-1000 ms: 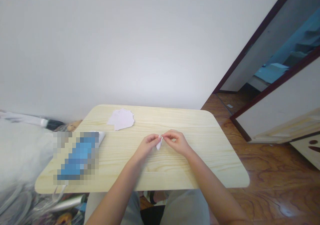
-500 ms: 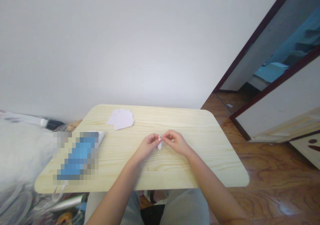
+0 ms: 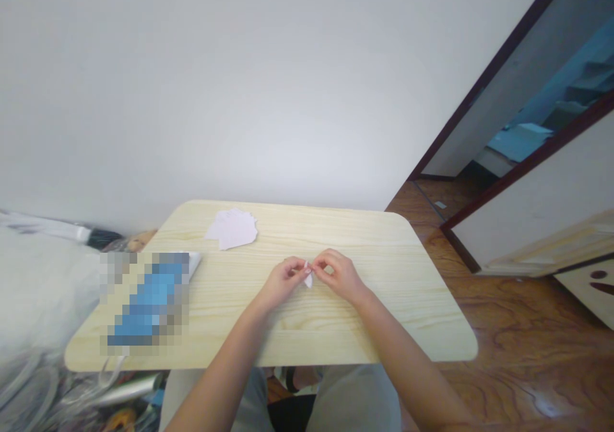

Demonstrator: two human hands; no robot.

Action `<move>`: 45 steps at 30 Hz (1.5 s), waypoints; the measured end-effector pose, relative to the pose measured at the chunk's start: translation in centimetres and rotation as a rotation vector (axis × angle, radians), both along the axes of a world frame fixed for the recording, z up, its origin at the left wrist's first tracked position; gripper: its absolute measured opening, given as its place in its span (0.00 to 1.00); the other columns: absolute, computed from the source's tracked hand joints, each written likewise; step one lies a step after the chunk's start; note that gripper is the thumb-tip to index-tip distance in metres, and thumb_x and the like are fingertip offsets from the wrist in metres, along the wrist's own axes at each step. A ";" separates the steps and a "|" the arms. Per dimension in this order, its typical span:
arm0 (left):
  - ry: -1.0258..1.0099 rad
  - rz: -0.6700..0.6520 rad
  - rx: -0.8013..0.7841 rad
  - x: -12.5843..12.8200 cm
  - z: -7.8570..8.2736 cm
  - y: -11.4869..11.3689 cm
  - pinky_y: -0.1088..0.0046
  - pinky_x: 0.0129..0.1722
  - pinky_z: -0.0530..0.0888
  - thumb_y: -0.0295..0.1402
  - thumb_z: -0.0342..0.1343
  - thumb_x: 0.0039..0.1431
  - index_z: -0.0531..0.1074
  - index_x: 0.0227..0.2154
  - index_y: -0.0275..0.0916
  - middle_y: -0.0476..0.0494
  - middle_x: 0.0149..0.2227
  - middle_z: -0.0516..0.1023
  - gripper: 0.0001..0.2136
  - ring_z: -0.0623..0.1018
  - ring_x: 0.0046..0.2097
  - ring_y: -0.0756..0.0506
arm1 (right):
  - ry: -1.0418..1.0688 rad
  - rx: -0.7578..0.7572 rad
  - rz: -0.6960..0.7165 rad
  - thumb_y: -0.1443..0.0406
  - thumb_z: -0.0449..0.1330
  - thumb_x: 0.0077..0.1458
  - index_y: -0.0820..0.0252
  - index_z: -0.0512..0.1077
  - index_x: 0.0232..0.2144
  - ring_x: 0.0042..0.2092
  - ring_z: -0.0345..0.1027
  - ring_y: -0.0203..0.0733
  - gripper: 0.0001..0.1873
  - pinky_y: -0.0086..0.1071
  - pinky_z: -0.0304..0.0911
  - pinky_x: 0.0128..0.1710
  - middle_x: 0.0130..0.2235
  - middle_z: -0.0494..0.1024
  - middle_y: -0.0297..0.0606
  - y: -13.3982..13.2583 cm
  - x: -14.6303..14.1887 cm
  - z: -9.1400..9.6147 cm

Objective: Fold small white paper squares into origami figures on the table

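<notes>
A small folded piece of white paper (image 3: 308, 280) is pinched between my two hands, over the middle of the pale wooden table (image 3: 355, 336). My left hand (image 3: 284, 282) grips it between thumb and forefinger from the left. From the right, my right hand (image 3: 339, 276) meets it with thumb and fingertips pressed together at its upper part. The fingertips of both hands nearly touch and cover some of the paper. Further back on the left lies a fanned stack of white paper sheets (image 3: 235, 230).
A blurred-out device with a blue screen (image 3: 152, 297) stands at the table's left side, a white cable (image 3: 111, 371) hanging below it. A white wall (image 3: 288, 99) rises behind the table. Wooden floor (image 3: 518, 355) and a doorway (image 3: 499, 131) are on the right.
The lower end of the small folded paper has swung slightly to the right. Both hands stay almost in place, still pinching.
</notes>
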State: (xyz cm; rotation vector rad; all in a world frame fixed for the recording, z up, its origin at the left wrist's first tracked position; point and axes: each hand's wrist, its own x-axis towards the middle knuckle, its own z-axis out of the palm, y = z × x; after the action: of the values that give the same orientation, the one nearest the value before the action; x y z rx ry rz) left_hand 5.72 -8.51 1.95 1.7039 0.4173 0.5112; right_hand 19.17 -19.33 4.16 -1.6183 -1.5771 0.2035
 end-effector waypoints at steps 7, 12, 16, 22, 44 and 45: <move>-0.033 0.084 -0.070 0.3 -0.4 0.0 0.75 0.33 0.65 0.38 0.55 0.49 0.72 0.26 0.36 0.47 0.26 0.71 0.09 0.70 0.31 0.49 | -0.124 0.101 -0.004 0.66 0.54 0.54 0.58 0.71 0.30 0.35 0.66 0.38 0.06 0.31 0.61 0.37 0.31 0.74 0.37 0.1 -0.2 -0.1; -0.060 0.076 -0.152 0.3 -0.3 -0.1 0.75 0.33 0.65 0.38 0.55 0.48 0.71 0.27 0.35 0.48 0.26 0.71 0.10 0.69 0.31 0.49 | -0.215 0.201 -0.015 0.68 0.55 0.53 0.57 0.72 0.32 0.36 0.67 0.37 0.06 0.31 0.63 0.36 0.33 0.75 0.37 0.2 0.0 -0.6; -0.072 0.090 -0.172 0.3 -0.3 -0.1 0.74 0.34 0.65 0.37 0.56 0.47 0.72 0.26 0.35 0.48 0.26 0.71 0.09 0.70 0.31 0.49 | -0.262 0.206 -0.007 0.68 0.55 0.53 0.57 0.72 0.34 0.36 0.67 0.37 0.07 0.31 0.63 0.37 0.34 0.75 0.37 0.1 0.1 -0.5; -0.095 0.142 -0.163 0.5 -0.7 -0.1 0.75 0.32 0.66 0.37 0.57 0.47 0.72 0.25 0.36 0.48 0.26 0.70 0.08 0.70 0.31 0.49 | -0.311 0.197 -0.032 0.68 0.53 0.54 0.57 0.72 0.35 0.37 0.67 0.37 0.08 0.31 0.64 0.37 0.35 0.75 0.38 0.0 -0.1 -0.6; -0.175 0.165 -0.073 0.4 0.2 -0.5 0.77 0.29 0.66 0.36 0.56 0.48 0.70 0.23 0.37 0.48 0.26 0.67 0.07 0.69 0.30 0.50 | -0.425 0.258 -0.078 0.68 0.55 0.52 0.55 0.72 0.32 0.33 0.67 0.37 0.06 0.31 0.61 0.33 0.32 0.77 0.35 0.0 -0.7 -0.7; -0.173 0.174 -0.067 0.4 0.1 -0.5 0.76 0.29 0.66 0.36 0.55 0.48 0.70 0.23 0.37 0.48 0.26 0.67 0.07 0.69 0.31 0.50 | -0.388 0.254 -0.085 0.68 0.55 0.52 0.55 0.72 0.31 0.33 0.67 0.37 0.06 0.31 0.61 0.34 0.32 0.76 0.35 0.1 -0.9 -0.6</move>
State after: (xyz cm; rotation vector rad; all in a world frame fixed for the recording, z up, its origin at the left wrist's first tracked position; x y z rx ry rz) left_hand 6.15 -8.97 2.05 1.5528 0.4538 0.7571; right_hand 18.32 -19.20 3.56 -1.5816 -1.7324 -0.3644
